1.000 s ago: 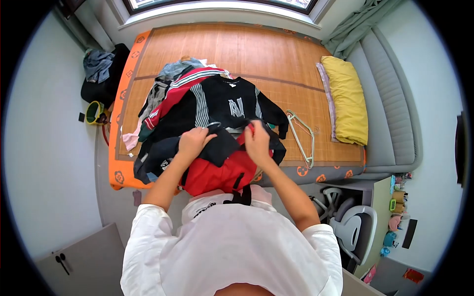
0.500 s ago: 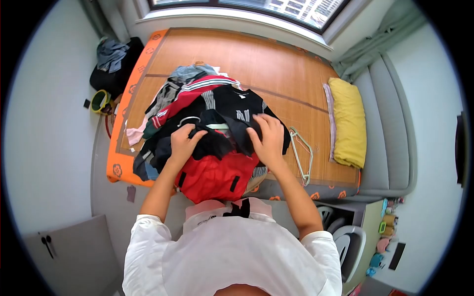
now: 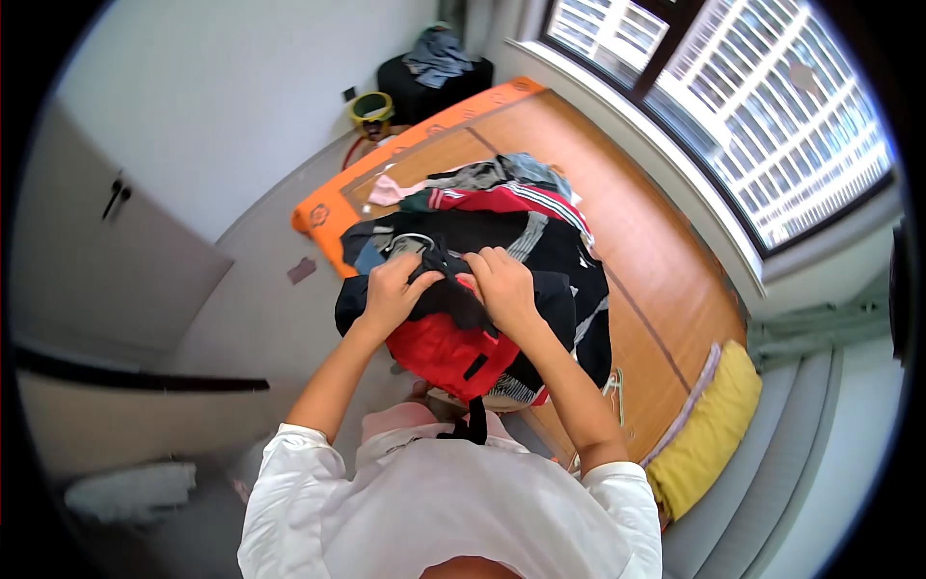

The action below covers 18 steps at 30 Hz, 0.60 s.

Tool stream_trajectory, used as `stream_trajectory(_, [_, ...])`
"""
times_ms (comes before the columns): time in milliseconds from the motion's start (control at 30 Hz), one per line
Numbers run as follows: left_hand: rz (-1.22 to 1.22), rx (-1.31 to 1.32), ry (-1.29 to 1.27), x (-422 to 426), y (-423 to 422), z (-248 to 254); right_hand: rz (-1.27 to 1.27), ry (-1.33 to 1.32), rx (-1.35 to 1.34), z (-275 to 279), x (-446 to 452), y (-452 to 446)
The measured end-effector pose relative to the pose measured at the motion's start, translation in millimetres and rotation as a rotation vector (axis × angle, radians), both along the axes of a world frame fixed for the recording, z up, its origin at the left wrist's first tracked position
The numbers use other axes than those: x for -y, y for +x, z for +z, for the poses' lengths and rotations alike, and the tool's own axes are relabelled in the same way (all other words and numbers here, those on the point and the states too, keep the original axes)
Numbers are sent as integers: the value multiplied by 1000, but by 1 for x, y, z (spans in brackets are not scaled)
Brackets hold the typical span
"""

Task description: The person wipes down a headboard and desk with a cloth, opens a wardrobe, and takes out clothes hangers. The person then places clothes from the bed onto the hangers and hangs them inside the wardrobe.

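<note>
A red and black jacket (image 3: 449, 352) is held up in front of me by its dark upper part. My left hand (image 3: 394, 289) is closed on the dark fabric at one side of the opening. My right hand (image 3: 503, 289) grips the other side, its fingers curled over the cloth. Between and beyond them shows the pale curved hook of a hanger (image 3: 417, 238); the rest of it is hidden by fabric. Behind the jacket lies a black top with grey striped parts (image 3: 482, 230), spread over the clothes pile.
A red garment with white stripes (image 3: 511, 200) and other clothes lie on the bed mat (image 3: 641, 289). A pale hanger (image 3: 618, 400) rests near the bed's edge, with a folded yellow quilt (image 3: 714, 425) beyond. A dark cloth (image 3: 302, 270) is on the floor.
The view has swung to the left, bringing the door side into sight. Both hands have come closer together, and the jacket has turned with them, off the pile toward the bed's near edge.
</note>
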<state>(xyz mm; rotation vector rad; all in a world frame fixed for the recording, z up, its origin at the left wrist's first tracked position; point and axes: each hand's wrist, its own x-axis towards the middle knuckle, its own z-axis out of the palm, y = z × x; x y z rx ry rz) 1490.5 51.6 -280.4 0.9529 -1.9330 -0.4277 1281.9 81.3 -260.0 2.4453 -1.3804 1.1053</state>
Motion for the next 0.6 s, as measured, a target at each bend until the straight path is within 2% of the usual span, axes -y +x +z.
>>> stream_trajectory(67, [74, 100, -75, -27, 18, 1, 84, -10, 35, 1, -14, 11])
stream_trajectory(167, [211, 112, -195, -72, 47, 15, 223, -41, 93, 5, -30, 40])
stream_trajectory(333, [597, 129, -357, -157, 118, 25, 430, -104, 205, 24, -55, 102])
stream_trajectory(400, [767, 201, -359, -193, 154, 20, 466, -52, 273, 27, -63, 117])
stream_trajectory(533, [928, 285, -382, -247, 175, 24, 588, -10, 278, 28, -92, 150])
stream_trajectory(567, [1023, 296, -196, -259, 174, 24, 598, 17, 285, 27, -97, 159])
stream_trajectory(600, [1043, 303, -199, -265, 172, 34, 618, 15, 290, 29, -102, 167])
